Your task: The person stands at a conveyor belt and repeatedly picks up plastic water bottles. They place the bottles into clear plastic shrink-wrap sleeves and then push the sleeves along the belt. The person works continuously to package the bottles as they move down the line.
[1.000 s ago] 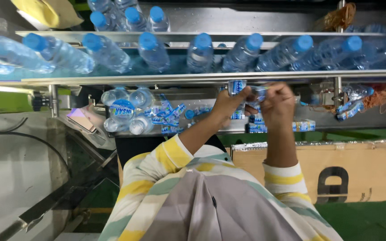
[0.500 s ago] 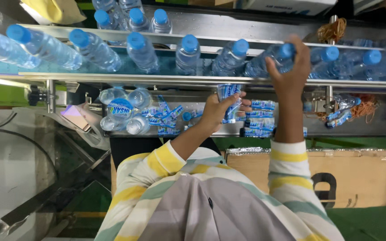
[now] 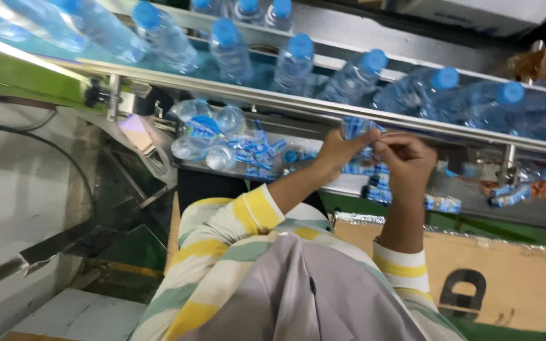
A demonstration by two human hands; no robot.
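My left hand (image 3: 335,153) is raised just under the conveyor rail and grips a small stack of blue and white bottle labels (image 3: 356,126). My right hand (image 3: 407,163) is close beside it, fingers curled, with its fingertips pinching at the edge of that stack. Above both hands a row of clear water bottles with blue caps (image 3: 355,77) lies slanted on the metal conveyor (image 3: 273,98). Both sleeves are striped yellow, green and white.
Loose blue labels (image 3: 257,155) and a few empty bottles (image 3: 205,134) lie on a ledge below the rail. More labels (image 3: 440,203) sit to the right. A brown cardboard box (image 3: 507,278) stands at lower right, a grey machine housing (image 3: 20,202) at left.
My right hand was up at a bottle on the conveyor half a second ago; it has come back down to the label stack in my left hand. The bottles have shifted along.
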